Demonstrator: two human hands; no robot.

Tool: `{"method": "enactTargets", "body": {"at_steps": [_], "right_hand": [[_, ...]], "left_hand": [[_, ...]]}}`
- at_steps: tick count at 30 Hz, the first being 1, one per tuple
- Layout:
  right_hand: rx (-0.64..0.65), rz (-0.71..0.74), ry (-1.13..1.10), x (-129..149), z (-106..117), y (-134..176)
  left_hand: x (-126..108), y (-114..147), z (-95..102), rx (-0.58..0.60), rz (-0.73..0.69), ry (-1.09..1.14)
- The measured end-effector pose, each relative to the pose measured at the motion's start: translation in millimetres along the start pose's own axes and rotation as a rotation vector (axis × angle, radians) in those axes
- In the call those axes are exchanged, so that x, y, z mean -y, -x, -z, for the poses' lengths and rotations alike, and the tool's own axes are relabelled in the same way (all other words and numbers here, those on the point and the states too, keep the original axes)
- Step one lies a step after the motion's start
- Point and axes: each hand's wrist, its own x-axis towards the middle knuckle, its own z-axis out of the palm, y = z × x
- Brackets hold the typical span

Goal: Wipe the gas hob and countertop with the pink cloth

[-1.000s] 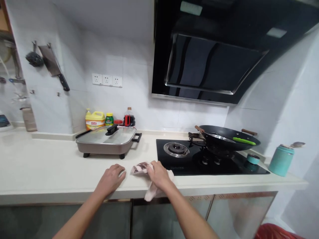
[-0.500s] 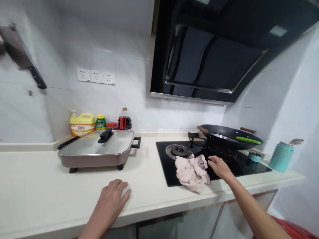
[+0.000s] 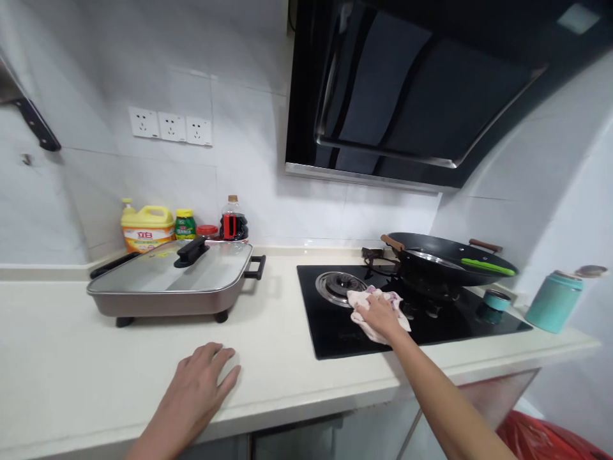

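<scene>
My right hand presses down on a pale pink cloth lying on the black glass stove. Its fingers cover the middle of the cloth, close to the left burner. My left hand rests near the front edge of the white counter, fingers spread, holding nothing. Behind it stands a brown electric pan with a glass lid. On the stove's right burner sits a black wok with wooden handles and a green-handled utensil in it.
Along the wall stand a yellow detergent jug, a green bottle and a dark sauce bottle. A teal canister and a small teal container are at the right. The range hood hangs above. A red bag is low at right.
My right hand has moved left from beside the cloth onto it. The cloth is pulled back from the stove's front edge and lies flatter. My left hand stays on the counter. The view has shifted slightly.
</scene>
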Motion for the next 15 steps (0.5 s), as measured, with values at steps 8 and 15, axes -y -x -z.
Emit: {"method": "enactTargets", "body": {"at_steps": [8,15], "right_hand": [[-0.051,0.041,0.014,-17,8,-24],[-0.015,0.332,-0.028,38,-6,42]], "left_hand": [[-2,0,8.4,0.095,0.069,0.094],[-10,-2,19.6,0.085,0.119,0.139]]}}
